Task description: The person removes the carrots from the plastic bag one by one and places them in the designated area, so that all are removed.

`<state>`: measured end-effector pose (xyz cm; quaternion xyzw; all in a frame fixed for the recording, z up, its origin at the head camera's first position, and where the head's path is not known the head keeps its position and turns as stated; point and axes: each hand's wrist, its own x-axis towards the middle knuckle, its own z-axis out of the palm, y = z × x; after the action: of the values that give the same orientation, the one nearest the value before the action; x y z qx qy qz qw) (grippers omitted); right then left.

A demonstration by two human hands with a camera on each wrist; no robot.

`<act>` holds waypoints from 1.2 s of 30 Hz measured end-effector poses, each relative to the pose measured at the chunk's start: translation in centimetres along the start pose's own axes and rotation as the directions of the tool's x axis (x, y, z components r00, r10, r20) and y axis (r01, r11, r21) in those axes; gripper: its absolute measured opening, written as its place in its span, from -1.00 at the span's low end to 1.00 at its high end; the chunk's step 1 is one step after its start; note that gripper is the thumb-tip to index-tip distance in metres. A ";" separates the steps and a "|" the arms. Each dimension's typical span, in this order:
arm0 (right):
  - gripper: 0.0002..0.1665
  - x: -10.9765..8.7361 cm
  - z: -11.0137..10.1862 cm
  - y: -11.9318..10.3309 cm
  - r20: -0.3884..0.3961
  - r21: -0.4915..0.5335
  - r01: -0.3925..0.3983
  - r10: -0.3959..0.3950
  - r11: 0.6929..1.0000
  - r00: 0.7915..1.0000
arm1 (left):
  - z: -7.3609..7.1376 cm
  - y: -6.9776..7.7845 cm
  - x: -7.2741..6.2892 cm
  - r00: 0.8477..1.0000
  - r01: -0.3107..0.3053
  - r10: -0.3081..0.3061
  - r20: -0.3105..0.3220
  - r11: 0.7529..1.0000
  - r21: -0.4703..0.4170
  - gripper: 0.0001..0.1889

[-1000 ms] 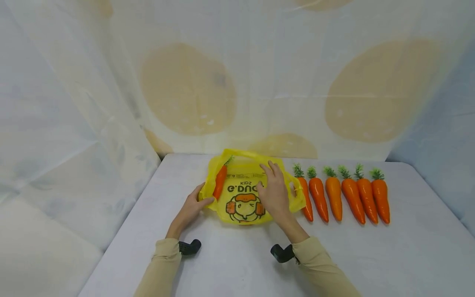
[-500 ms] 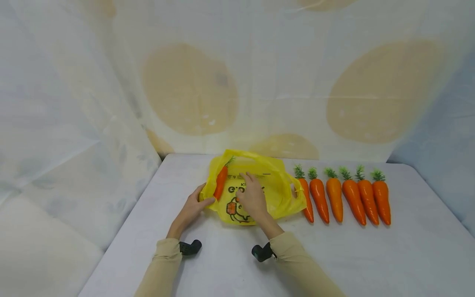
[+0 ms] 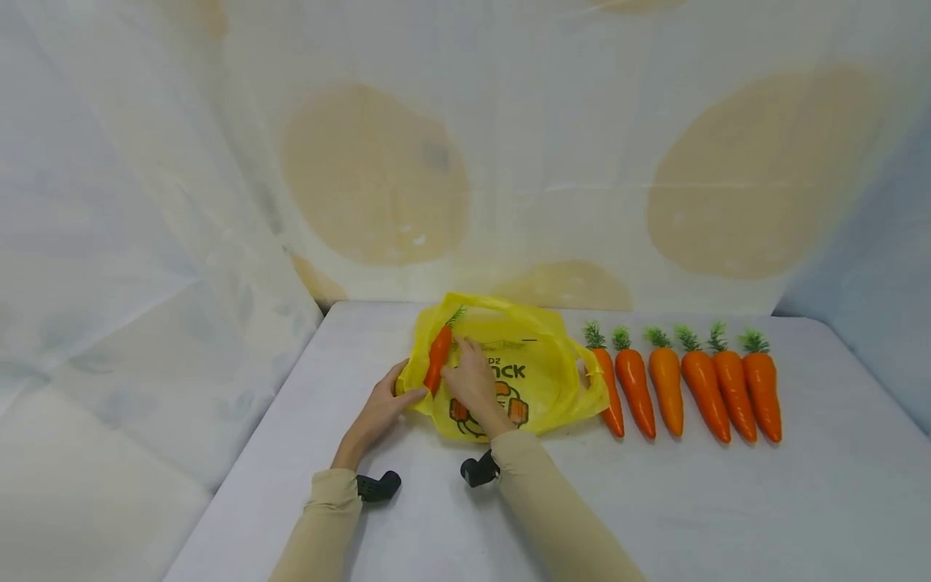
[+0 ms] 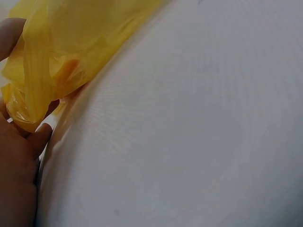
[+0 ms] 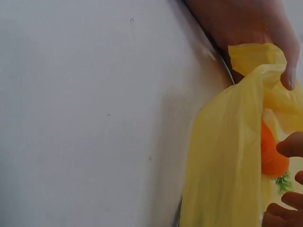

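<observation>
A yellow plastic bag (image 3: 556, 400) with a printed duck lies on the table, its mouth spread wide. My left hand (image 3: 383, 402) holds the bag's left edge between thumb and fingers; the left wrist view shows the bunched plastic (image 4: 35, 90) there. Inside the bag, along its left side, rests an orange carrot (image 3: 438, 357) with green leaves. My right hand (image 3: 474, 381) is within the bag's opening, just right of that carrot. In the right wrist view its thumb (image 5: 292, 144) is at the carrot (image 5: 272, 153), and its fingers are spread, not closed around it.
A row of several carrots (image 3: 665, 388) lies right of the bag, leaves pointing away from me. The leftmost carrot (image 3: 611, 400) is partly covered by the bag's handle. A patterned curtain (image 3: 553, 202) hangs behind the white table (image 3: 836, 485).
My right hand has moved left across the bag to beside the carrot inside it. The left hand keeps its hold on the bag's edge.
</observation>
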<state>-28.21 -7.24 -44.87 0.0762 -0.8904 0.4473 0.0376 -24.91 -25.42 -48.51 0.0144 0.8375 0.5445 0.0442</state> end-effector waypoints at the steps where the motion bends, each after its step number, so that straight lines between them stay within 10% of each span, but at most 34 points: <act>1: -0.26 0.1 0.2 0.0 0.003 -0.008 -0.003 0.003 1.000 1.000 | 0.0 0.0 0.0 1.000 0.001 -0.001 -0.003 1.000 -0.002 -0.22; 9: -0.13 0.0 1.5 0.1 0.008 -0.153 0.065 -0.064 0.986 0.998 | 0.0 0.1 0.1 1.000 -0.011 0.011 -0.019 1.000 0.007 -0.18; 36: -0.33 0.1 0.4 0.7 0.054 -0.109 0.072 -0.066 0.991 0.996 | 0.2 -0.2 0.2 1.000 -0.029 0.029 -0.008 1.000 -0.010 -0.26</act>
<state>-28.42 -7.16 -45.66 0.1160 -0.9112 0.3937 0.0348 -25.13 -25.35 -48.79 0.0240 0.8347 0.5492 0.0330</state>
